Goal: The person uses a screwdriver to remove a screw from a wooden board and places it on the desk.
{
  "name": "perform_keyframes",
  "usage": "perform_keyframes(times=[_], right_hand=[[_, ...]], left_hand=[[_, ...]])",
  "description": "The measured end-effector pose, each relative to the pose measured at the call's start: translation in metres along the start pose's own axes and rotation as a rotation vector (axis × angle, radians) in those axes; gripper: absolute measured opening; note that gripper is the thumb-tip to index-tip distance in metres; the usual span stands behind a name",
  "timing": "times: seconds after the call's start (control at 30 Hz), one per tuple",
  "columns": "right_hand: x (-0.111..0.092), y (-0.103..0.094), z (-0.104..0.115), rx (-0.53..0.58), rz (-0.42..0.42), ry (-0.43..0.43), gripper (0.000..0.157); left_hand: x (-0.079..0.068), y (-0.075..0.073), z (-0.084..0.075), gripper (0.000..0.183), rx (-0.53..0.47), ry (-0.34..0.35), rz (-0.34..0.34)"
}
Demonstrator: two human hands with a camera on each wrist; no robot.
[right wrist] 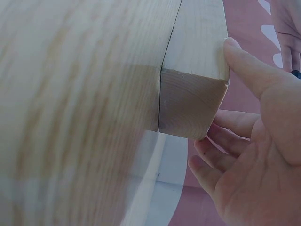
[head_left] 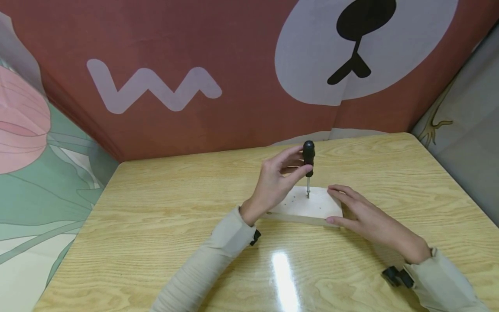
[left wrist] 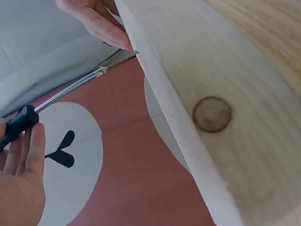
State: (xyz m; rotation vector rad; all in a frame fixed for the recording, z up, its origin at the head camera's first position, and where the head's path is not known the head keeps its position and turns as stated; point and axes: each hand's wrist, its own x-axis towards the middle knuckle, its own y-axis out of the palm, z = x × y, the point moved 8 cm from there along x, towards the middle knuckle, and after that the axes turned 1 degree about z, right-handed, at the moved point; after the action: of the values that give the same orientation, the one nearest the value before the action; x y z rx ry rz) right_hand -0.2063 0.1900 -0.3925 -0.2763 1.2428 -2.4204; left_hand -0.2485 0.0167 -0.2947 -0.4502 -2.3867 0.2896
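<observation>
A black-handled screwdriver stands upright over a pale wooden board. My left hand holds its handle between thumb and fingers. In the left wrist view, the metal shaft meets the head of a threaded screw, whose tip is at the board's top face. Most of the screw's thread shows above the wood. My right hand grips the board's right end, thumb on the near edge and fingers at the far edge. The right wrist view shows the board's end grain beside that hand's thumb and fingers.
The board lies flat on a wood-grain table. Several small dark holes or marks dot its top, and a round knot shows on its side. A red printed cloth hangs behind the table. Both wrists wear black straps.
</observation>
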Motion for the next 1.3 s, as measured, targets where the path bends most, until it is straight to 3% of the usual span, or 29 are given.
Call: perform_keyframes(times=[0.33, 0.6, 1.07, 1.3], right_hand=[[0.0006, 0.0001, 0.0019, -0.014, -0.017, -0.035, 0.076], [0.0006, -0.0014, 0.0014, -0.018, -0.033, -0.042, 0.075], [0.0015, 0.0008, 0.0004, 0.000, -0.005, -0.015, 0.078], [0.0006, 0.0004, -0.0001, -0.005, 0.001, -0.002, 0.078]], left_hand=[[-0.0037, 0.0021, 0.0067, 0.036, -0.060, -0.071, 0.011], [-0.0040, 0.0048, 0.0072, 0.040, -0.109, -0.057, 0.061], [-0.0030, 0.0027, 0.0082, 0.037, -0.038, -0.075, -0.001], [-0.0042, 0.0040, 0.0085, 0.040, -0.067, -0.085, 0.023]])
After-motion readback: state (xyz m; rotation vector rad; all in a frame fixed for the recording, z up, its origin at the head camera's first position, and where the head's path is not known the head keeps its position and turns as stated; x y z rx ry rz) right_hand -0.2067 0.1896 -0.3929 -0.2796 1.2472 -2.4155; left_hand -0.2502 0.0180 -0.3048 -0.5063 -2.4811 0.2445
